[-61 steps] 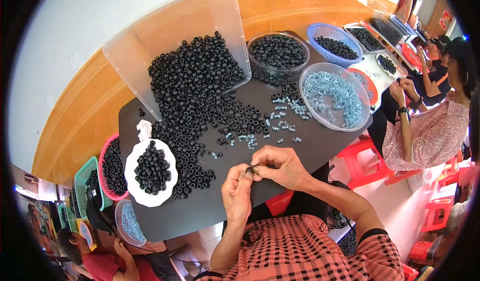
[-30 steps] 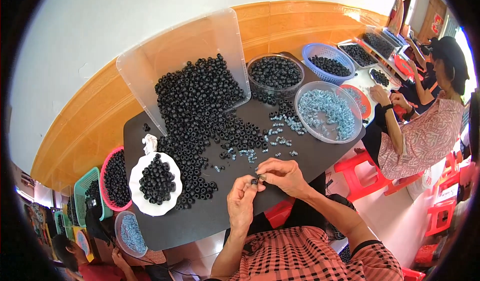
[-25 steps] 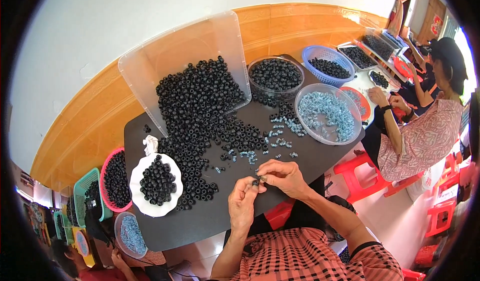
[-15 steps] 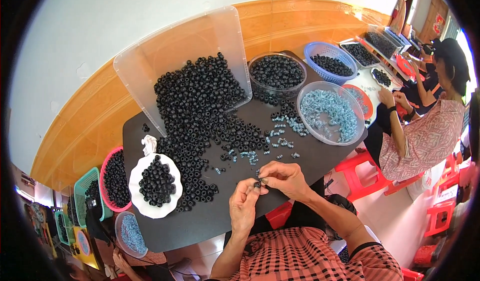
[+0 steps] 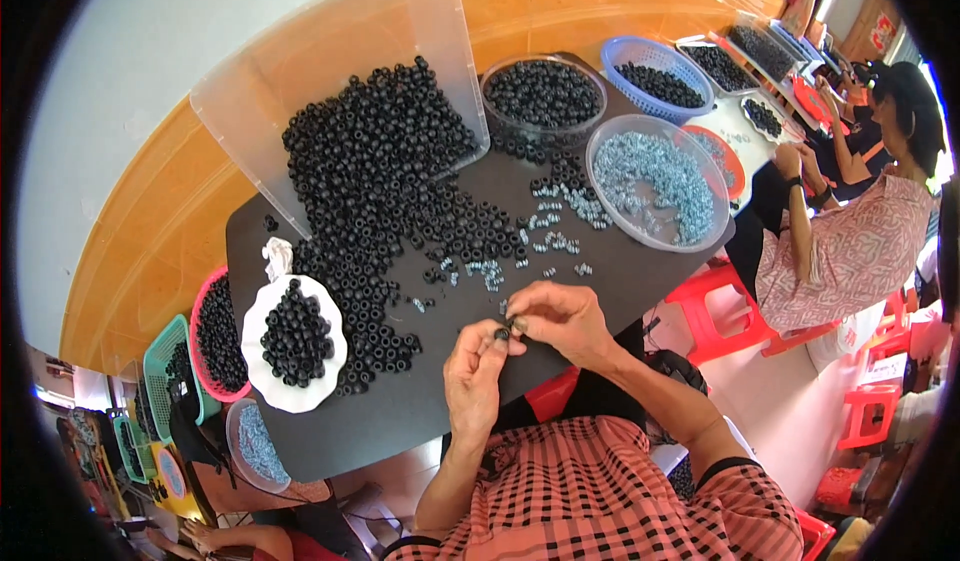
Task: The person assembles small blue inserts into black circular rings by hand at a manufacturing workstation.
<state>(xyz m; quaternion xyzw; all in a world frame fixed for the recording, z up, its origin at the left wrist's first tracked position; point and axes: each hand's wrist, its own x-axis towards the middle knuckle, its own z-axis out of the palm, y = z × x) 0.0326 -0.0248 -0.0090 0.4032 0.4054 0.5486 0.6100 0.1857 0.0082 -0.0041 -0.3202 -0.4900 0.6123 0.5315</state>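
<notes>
My left hand pinches a small black round piece with a hole in it, above the table's front edge. Against it, my right hand is closed at the fingertips on a tiny part that I cannot make out clearly. On the dark table beyond my hands lie short, shiny light-blue coil-like pieces. A spread of similar black round pieces runs out from a tipped clear plastic bin. To the left, a white scalloped plate carries a heap of them.
A clear bowl of light-blue pieces stands at the table's right end, beside a tub of black pieces and a blue basket. Pink and green baskets are at left. A co-worker sits at right near red stools.
The view has shifted, so the table sits slightly higher and further left. My hands stay together at the front edge, still pinching the small parts.
</notes>
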